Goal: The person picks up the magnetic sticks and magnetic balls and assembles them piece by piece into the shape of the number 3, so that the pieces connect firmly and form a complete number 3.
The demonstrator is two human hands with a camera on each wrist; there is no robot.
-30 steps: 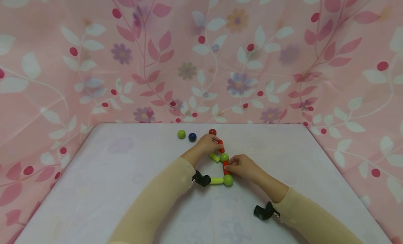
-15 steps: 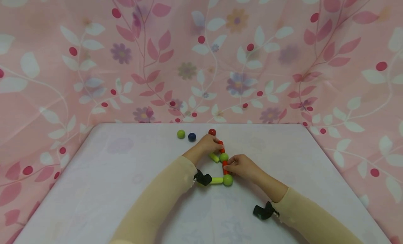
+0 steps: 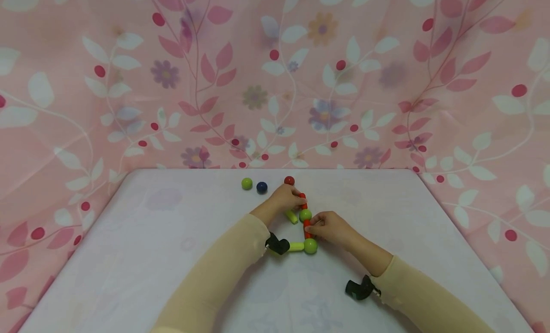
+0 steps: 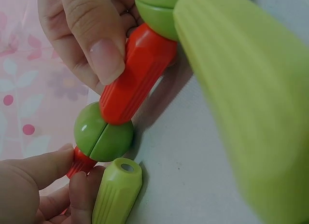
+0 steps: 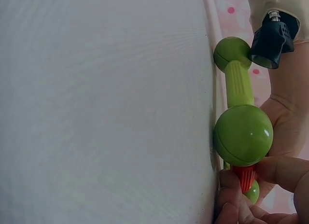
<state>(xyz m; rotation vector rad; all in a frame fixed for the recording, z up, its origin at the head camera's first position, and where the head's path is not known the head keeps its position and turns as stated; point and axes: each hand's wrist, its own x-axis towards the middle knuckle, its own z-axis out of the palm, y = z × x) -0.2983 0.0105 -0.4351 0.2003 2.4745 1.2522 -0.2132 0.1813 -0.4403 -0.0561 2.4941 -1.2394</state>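
Note:
In the head view my left hand [image 3: 287, 198] pinches a short red rod [image 3: 303, 200] between thumb and fingers. That rod's near end meets a green ball [image 3: 305, 215]; in the left wrist view it sits against the ball [image 4: 104, 132]. My right hand [image 3: 333, 226] pinches a second red rod [image 3: 307, 229], which joins this ball to a nearer green ball [image 3: 311, 246]. From the nearer ball a yellow-green rod [image 3: 296, 247] runs left to another green ball [image 5: 231, 52], seen in the right wrist view. A loose yellow-green rod [image 4: 117, 192] lies beside my left fingers.
Toward the back of the white table [image 3: 180, 218] sit a green ball [image 3: 247, 183], a dark blue ball [image 3: 261, 187] and a red ball [image 3: 289, 180]. A pink floral cloth [image 3: 275, 84] hangs behind the table. Small black cameras [image 3: 361, 288] are strapped at the wrists.
The red rod in my left hand has come slightly down toward me, onto the far green ball. My right hand stays in place on its red rod.

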